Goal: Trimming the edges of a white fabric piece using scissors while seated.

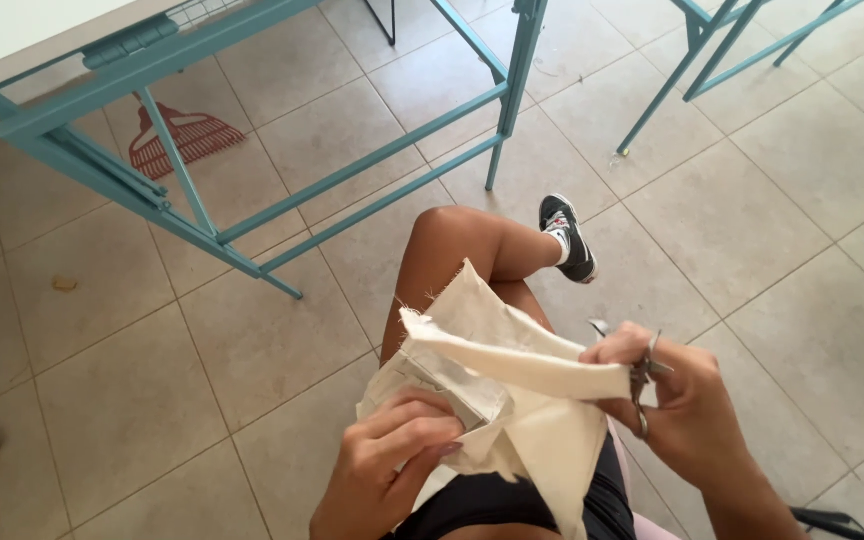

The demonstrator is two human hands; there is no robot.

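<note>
A piece of cream fabric (492, 345) with frayed edges is held over my lap. My left hand (392, 455) pinches its lower left part, fingers curled on the folded layers. My right hand (667, 385) grips the right end of a folded strip of the fabric and also holds small metal scissors (642, 375), whose loops and blades show between the fingers. My bare knee and a black-and-white sneaker (567, 237) are just beyond the cloth.
A teal metal table frame (252, 215) stands at the upper left over the tiled floor, with a second teal frame (722, 50) at the upper right. A red rake-like tool (182, 135) lies under the table. A chair edge shows at the bottom right.
</note>
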